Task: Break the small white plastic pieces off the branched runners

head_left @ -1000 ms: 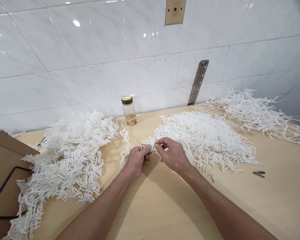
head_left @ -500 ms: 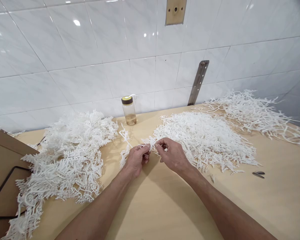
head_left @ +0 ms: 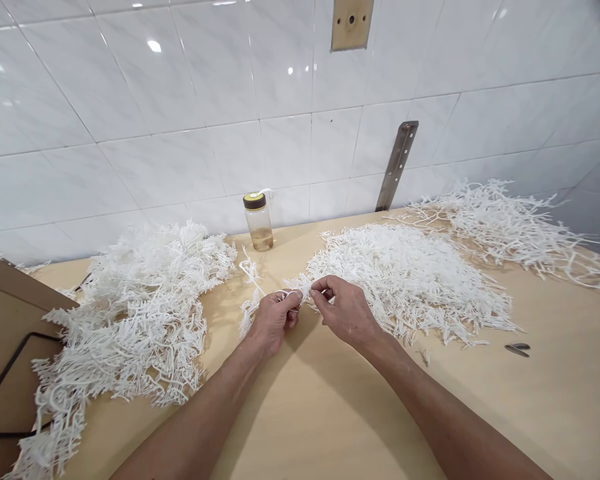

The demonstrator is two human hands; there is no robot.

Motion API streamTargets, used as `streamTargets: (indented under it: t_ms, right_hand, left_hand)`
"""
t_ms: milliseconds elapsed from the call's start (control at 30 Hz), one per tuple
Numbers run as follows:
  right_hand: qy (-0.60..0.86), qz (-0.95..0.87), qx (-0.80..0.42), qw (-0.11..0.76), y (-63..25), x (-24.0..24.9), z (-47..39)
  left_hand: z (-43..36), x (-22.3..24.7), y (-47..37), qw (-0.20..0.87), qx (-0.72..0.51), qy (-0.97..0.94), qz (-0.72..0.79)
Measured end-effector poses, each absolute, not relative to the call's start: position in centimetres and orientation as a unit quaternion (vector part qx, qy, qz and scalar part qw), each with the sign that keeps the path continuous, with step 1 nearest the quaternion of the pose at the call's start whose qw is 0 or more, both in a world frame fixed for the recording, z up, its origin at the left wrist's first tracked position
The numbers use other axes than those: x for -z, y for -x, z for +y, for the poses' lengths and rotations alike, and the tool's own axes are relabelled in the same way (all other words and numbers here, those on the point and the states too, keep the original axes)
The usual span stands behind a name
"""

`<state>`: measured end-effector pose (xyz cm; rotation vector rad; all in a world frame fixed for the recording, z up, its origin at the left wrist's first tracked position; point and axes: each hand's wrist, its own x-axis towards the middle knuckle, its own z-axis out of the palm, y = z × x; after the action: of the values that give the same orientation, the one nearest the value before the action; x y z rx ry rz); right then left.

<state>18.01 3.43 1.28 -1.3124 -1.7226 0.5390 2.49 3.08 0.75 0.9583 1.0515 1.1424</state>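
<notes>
My left hand [head_left: 275,319] pinches a thin white branched plastic strand [head_left: 250,270] between thumb and fingers. Part of that strand trails away to the left on the table. Close on its right, my right hand [head_left: 344,308] is closed in a pinch, thumb and forefinger together at a small white sprig [head_left: 306,291] between the two hands. Fingers hide where the pieces meet. Just behind my right hand lies a wide heap of short white sprigs [head_left: 405,273]. To the left spreads a larger tangled pile of white branched strands [head_left: 140,313].
A clear bottle [head_left: 259,223] with a dark lid stands near the tiled wall. More long white branches [head_left: 520,230] lie at the back right. Small dark snips [head_left: 517,349] rest at the right. A brown box [head_left: 10,347] and black wire frame [head_left: 17,360] border the left.
Both hands stay almost in place, with only a very slight shift at the fingertips. The piles have not moved.
</notes>
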Motion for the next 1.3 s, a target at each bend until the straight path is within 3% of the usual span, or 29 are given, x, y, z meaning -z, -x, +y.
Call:
streamTargets:
  t_ms: [167, 733, 1300]
  right_hand:
    - [0.532, -0.691, -0.251, 0.419, -18.2, -1.5, 3.4]
    - [0.51, -0.776, -0.134, 0.347, -18.5, -0.6, 3.6]
    - [0.446, -0.791, -0.118, 0.402, -18.6, -1.0, 3.4]
  left_hand:
    - [3.2, -0.5, -2.4, 0.617, -0.493, -0.415, 0.451]
    - [3.1, -1.1, -2.4, 0.606, -0.458, -0.427, 0.491]
    - [3.5, -1.2, -2.4, 0.638, -0.467, -0.368, 0.49]
